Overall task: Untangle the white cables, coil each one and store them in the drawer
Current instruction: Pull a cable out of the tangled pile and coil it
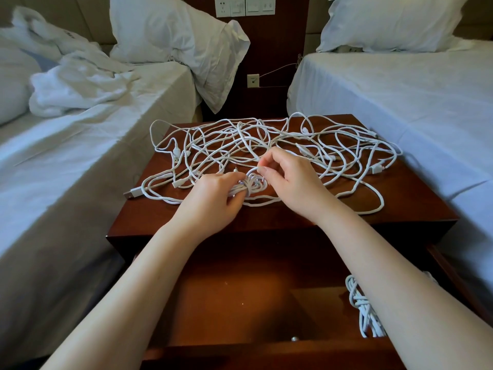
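Observation:
A tangle of white cables sprawls over the top of the dark wooden nightstand. At its front, my left hand grips a small coiled bundle of white cable. My right hand pinches a loop of that same cable just above the bundle, fingers curled. Below, the open drawer holds one coiled white cable at its right side, partly hidden by my right forearm.
A bed with rumpled white bedding lies to the left, a made bed to the right, both close against the nightstand. A USB plug hangs off the stand's left edge. Wall sockets sit behind.

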Motion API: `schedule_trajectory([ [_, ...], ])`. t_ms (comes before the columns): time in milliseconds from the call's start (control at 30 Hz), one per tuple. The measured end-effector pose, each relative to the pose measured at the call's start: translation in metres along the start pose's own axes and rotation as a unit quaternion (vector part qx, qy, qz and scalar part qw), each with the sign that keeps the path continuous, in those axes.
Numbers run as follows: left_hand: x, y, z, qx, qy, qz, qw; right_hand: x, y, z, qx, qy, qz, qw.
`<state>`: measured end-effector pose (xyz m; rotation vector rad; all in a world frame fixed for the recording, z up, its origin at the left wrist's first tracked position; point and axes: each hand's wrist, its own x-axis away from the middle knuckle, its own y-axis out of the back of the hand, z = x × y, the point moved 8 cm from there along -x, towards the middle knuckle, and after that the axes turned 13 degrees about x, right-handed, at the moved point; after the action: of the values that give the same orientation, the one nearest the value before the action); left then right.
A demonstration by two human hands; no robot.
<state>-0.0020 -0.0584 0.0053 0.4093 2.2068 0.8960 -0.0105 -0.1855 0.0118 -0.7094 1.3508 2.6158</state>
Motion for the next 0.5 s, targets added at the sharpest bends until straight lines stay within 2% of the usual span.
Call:
schedule_trajectory([
  [233,0.0,0.0,-0.002,0.013,0.001,0.001,1.0,0.0,-0.001,-0.001,-0.007,-0.001,-0.005,1.0],
  [500,0.002,0.01,-0.008,0.082,0.003,-0.056,0.995,0.0,0.006,-0.001,0.009,0.012,-0.046,0.999],
])
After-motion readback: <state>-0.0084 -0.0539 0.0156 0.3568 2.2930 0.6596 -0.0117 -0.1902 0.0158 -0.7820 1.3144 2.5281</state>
